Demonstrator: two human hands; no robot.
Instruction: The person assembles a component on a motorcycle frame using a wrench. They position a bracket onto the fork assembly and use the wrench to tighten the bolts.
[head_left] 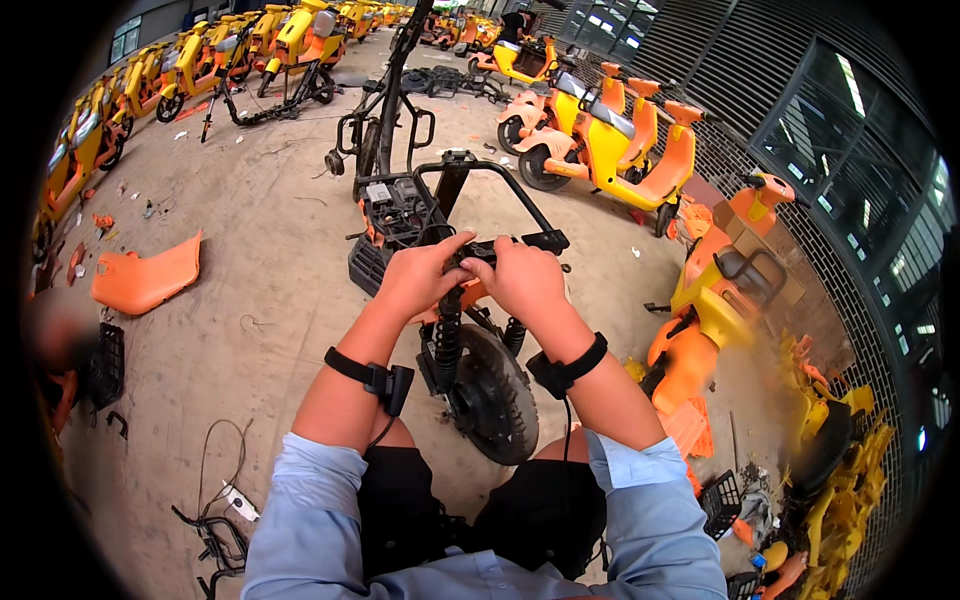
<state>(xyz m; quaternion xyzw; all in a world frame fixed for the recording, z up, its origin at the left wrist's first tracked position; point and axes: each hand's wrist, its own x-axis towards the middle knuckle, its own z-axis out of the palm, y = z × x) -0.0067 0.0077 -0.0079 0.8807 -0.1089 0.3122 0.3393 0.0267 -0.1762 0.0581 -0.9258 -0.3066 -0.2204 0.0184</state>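
A stripped scooter frame (540,215) stands in front of me, its rear wheel (495,405) between my knees. My left hand (420,277) and my right hand (522,277) meet at the rear of the frame, above the wheel. Fingers on both are curled in, thumbs close together; whatever they grip is hidden behind them. Below them sit a black coil shock absorber (446,345) and a bit of orange plastic. Just beyond my left hand are exposed electrical parts with wires (392,205) and a black ribbed box (368,268). Black straps with small modules circle both wrists.
Yellow-orange scooters (610,145) stand at the right, with long rows (180,75) at the far left. An orange panel (150,275) lies on the floor at left. Black tubing (220,545) and a white object (240,502) lie lower left. Yellow plastic scraps (845,500) pile up lower right.
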